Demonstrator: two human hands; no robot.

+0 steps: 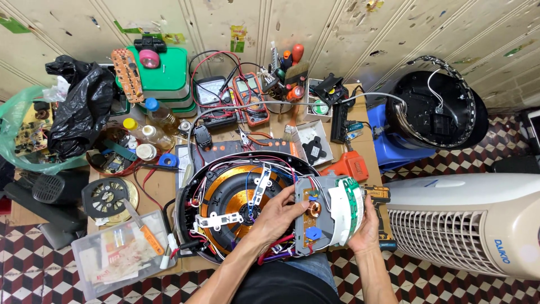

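An opened round appliance base [194, 186] lies on the workbench, showing a copper coil disc [233, 194] and coloured wires. Beside its right rim I hold up a grey circuit board module [315, 217] with a small copper coil and blue parts on it. My left hand [275, 217] grips the module's left edge, fingers over the base. My right hand [365, 231] wraps the module's right side, where a white and green edge shows. Red and white wires run from the module down into the base.
Two multimeters [250, 95], bottles, a green box stack [163, 73], a black bag [79, 107] and small parts crowd the bench's back. An orange drill [351, 166] lies right of the base. A clear plastic tray [121, 256] sits front left. A white air cooler [467, 222] and black pot [436, 110] stand right.
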